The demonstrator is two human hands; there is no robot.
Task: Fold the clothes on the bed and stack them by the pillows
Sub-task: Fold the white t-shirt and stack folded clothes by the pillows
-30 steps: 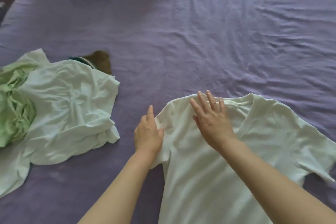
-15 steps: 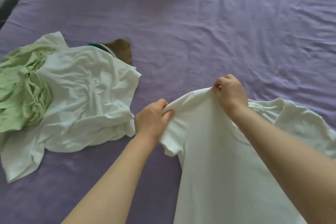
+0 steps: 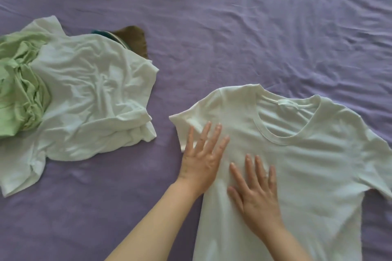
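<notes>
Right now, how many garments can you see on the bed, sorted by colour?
White: 2, the flat white T-shirt under both hands and the crumpled white shirt in the pile
Light green: 1, the green garment
Brown with a teal edge: 1, the brown garment, mostly hidden
Total: 4

White T-shirt, purple sheet, green garment

bare sheet beyond crumpled pile

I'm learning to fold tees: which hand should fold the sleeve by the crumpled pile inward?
Probably the left hand: its fingers lie flat beside that sleeve. The right hand presses the white T-shirt mid-chest, anchoring it.
</notes>
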